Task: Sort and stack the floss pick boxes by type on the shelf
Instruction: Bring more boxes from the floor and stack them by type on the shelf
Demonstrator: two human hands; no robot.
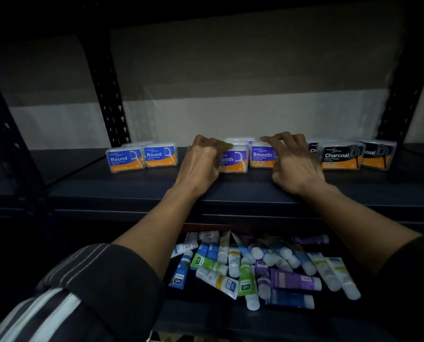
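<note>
Boxes (262,157) (grouped by label)

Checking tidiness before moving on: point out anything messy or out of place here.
The floss boxes on the shelf sit grouped by type. The tubes on the lower shelf lie in a jumbled heap, crossing at all angles.

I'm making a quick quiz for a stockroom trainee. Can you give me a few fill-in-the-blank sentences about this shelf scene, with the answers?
1. The boxes at the left end of the shelf are labelled ____.
2. Both hands, the left hand and the right hand, rest on the boxes labelled ____.
3. The black boxes at the right end are labelled ____.
4. On the lower shelf lies a loose pile of ____.

Missing words: Round; Smooth; Charcoal; tubes
</note>
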